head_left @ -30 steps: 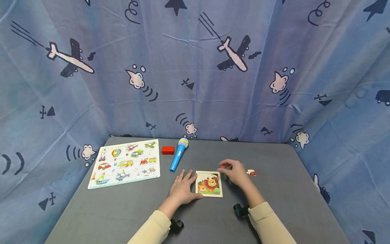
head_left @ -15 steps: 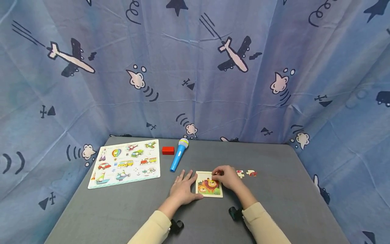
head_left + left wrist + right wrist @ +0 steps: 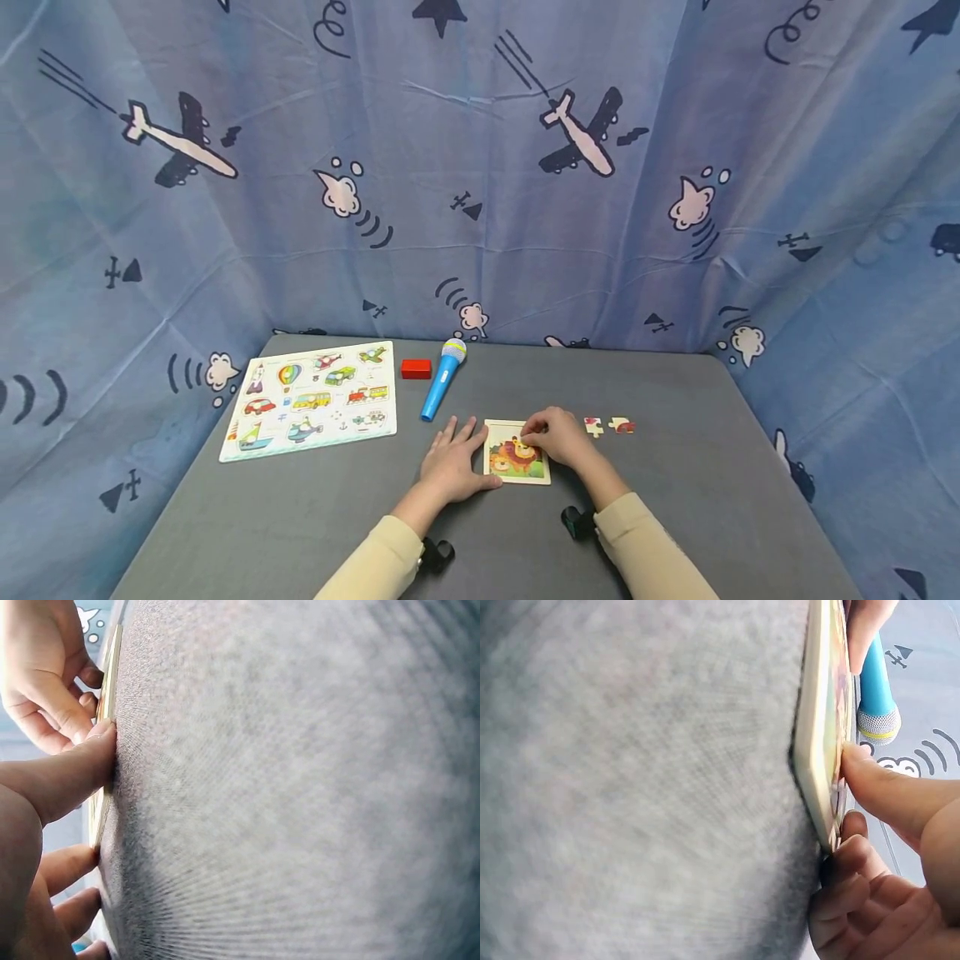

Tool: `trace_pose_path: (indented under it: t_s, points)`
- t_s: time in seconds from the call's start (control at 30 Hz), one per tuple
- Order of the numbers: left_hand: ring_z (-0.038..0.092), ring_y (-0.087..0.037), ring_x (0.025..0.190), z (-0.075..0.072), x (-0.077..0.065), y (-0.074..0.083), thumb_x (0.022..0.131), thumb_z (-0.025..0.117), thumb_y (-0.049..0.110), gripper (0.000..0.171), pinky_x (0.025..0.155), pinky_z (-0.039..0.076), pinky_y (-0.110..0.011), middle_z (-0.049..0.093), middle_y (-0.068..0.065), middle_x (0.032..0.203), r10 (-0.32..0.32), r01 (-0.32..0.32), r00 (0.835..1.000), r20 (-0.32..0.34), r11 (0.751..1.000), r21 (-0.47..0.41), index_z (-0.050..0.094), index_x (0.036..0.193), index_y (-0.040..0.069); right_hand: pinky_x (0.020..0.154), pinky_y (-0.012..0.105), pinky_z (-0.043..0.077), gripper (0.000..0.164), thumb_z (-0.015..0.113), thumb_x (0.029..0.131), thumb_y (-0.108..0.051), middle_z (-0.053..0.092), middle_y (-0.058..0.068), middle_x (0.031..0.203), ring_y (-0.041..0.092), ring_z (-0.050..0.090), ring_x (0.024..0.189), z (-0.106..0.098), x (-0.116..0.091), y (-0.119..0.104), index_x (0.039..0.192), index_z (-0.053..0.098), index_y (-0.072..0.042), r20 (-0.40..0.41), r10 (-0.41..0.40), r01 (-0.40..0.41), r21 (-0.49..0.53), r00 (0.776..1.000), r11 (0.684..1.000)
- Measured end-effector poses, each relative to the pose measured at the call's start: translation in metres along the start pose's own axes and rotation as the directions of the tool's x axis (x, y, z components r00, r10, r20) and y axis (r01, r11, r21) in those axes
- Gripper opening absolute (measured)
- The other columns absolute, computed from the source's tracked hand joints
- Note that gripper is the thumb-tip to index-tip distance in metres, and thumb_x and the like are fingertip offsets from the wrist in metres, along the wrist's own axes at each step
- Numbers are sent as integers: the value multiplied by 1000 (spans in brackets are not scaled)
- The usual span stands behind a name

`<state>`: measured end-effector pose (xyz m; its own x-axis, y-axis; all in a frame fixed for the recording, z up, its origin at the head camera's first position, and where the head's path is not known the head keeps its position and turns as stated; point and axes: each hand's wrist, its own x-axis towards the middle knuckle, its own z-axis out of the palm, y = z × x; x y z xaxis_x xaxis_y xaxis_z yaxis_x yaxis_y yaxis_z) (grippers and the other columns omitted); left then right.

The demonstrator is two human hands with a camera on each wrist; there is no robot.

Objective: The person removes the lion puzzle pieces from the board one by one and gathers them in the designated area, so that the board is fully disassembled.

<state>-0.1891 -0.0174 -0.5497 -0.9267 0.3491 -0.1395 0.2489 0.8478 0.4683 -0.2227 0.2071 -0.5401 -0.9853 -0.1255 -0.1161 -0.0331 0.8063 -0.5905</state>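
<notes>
A small square lion puzzle (image 3: 513, 457) in a pale wooden frame lies on the grey table. My left hand (image 3: 450, 467) is spread along its left side, thumb on the lower edge and fingertips at the upper left corner. In the left wrist view the left thumb (image 3: 94, 754) presses against the frame's edge. Over the puzzle's upper right part, my right hand (image 3: 562, 437) pinches a small puzzle piece, mostly hidden by the fingers. The right wrist view has the right thumb (image 3: 862, 761) on the picture side and the other fingers curled by the frame's corner.
Two loose puzzle pieces, one (image 3: 593, 427) beside the right hand and another (image 3: 622, 425) farther right, lie on the table. Behind are a blue toy microphone (image 3: 444, 379), a red block (image 3: 416, 369) and a vehicle picture board (image 3: 311, 400). A patterned curtain (image 3: 480, 167) hangs behind the table.
My right hand has moved left and a little down from beside the puzzle onto its upper right part, uncovering a loose piece. My left hand has stayed in place.
</notes>
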Motion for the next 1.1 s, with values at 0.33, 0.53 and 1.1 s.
trace_pose_path:
  t_s: [0.33,0.53,1.1]
  points:
    - [17,-36,156,-2,-1,3,78,79,60,91,123,22,-55,33,-5,165,-8,8,1000,2,1000,-12,45,154,21,72,35,49,14,84,83,-18,63,-3,88,14,55,77,-1,-3,-1,73,74,-23,-76,-30,31,14,997,999]
    - [17,-36,156,-2,-1,2,78,79,60,92,123,21,-55,33,-5,165,-4,4,1000,5,1000,-18,45,154,21,60,29,45,21,85,81,-15,65,-3,75,13,55,65,-7,-5,-2,89,67,-15,-114,17,-1,131,993,991]
    - [16,-36,156,-1,-2,2,78,79,59,91,123,21,-55,33,-5,165,4,-4,1000,-2,999,-35,45,154,21,62,35,56,29,72,95,-25,76,7,86,31,71,79,-87,-23,42,113,70,-3,-208,36,16,245,977,969]
